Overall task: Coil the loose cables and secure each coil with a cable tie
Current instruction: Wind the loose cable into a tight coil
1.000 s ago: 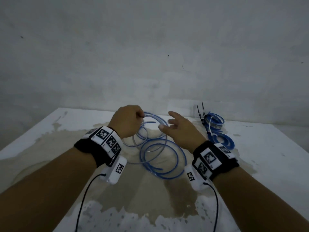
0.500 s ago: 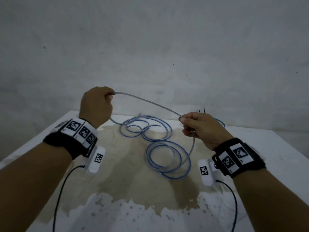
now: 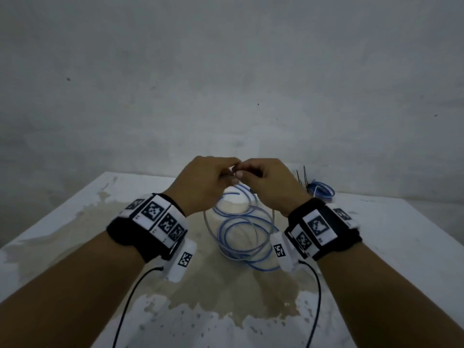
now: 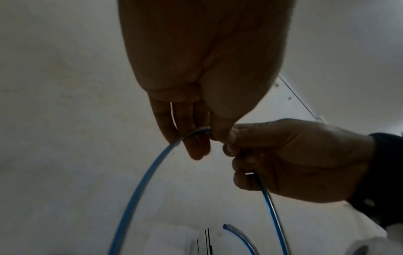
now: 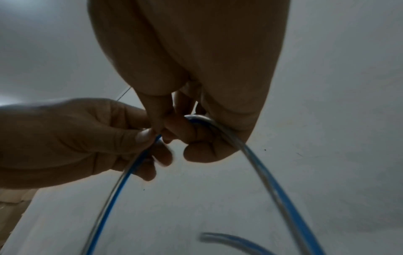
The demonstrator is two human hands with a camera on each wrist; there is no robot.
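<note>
Cable, blue and clear, loose: pinched near its top by both hands, which meet fingertip to fingertip above the table; left hand with thumb and fingers curled onto the strand, seen in the left wrist view with the cable leaving its fingertips and arcing downward; right hand likewise curled, fingers wrapped round the strand, shown in the right wrist view with the cable bending over its fingers and dropping away; the opposite hand appears in each wrist view, the right hand and the left hand, knuckles close together; between the two grips the strand forms one raised loop; below the hands, the remainder of the cable lies in several overlapping rings on the stained middle of the table, one free end showing near the hands; both wrists carry black bands with square printed markers and a white unit with a thin black lead; second cable, blue, already bundled, at the far right of the table, just beside the right wrist in the head view; cable ties, black, thin, standing up from that bundle; grey wall behind the table.
</note>
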